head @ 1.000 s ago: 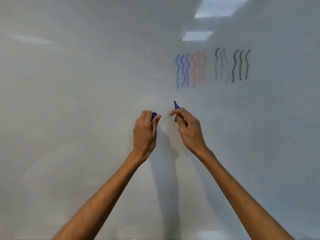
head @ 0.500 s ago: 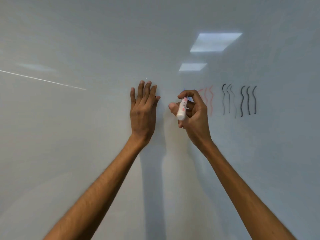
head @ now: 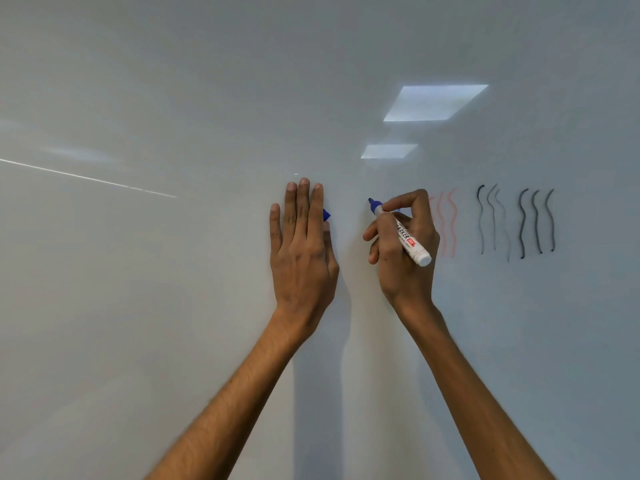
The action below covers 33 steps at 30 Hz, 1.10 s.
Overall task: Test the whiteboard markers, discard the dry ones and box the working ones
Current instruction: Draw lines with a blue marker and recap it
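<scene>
Right hand pinches the marker; I'd drag its tip lightly, left hand flat on the board.

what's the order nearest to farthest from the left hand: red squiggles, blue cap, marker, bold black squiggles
1. blue cap, tucked against the left hand
2. marker, in the right hand
3. red squiggles, beyond that hand
4. bold black squiggles, far right

From my remote seat I see two bare forearms, lean and lightly haired. The left hand and, at its three o'clock, the right hand are bare, with short nails.
</scene>
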Available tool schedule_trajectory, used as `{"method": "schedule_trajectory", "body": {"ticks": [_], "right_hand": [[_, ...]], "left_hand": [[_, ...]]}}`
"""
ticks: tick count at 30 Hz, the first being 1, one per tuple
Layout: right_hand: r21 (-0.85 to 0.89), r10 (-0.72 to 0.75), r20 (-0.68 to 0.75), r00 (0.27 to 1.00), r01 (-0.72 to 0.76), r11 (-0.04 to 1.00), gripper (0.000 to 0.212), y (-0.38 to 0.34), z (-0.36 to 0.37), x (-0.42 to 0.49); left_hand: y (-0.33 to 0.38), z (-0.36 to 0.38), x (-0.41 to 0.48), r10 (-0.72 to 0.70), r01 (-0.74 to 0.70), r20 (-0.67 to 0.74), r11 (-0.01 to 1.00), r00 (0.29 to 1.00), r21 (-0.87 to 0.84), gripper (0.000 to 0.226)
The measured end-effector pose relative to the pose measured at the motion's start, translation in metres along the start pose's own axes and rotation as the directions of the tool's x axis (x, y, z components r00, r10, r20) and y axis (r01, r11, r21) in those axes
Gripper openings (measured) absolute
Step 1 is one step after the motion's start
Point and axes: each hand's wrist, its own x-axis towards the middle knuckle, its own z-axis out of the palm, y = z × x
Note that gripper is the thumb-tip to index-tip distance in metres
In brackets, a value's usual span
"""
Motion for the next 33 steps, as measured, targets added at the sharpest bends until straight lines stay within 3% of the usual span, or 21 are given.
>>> {"method": "schedule_trajectory", "body": {"ticks": [3,27,33], "right_hand": [[-0.001,-0.022,0.027,0.999,0.022,1.0,0.006,0.0,0.001,-0.002],[-0.074,0.092,-0.017,0.996,-0.093,0.993,0.016,0.014,-0.028,-0.082],[-0.122,0.03,-0.006,1.0,-0.03,0.992,0.021,-0.007,-0.02,-0.059]], "left_hand": [[0.0,0.0,-0.001,-0.008,0.008,0.004,1.0,1.0,-0.003,0.051],[0.004,-0.009,-0.014,-0.011,0.011,0.022,1.0,1.0,-0.022,0.049],[0.004,-0.009,-0.018,-0.017,0.018,0.038,0.999,0.999,-0.027,0.05]]}}
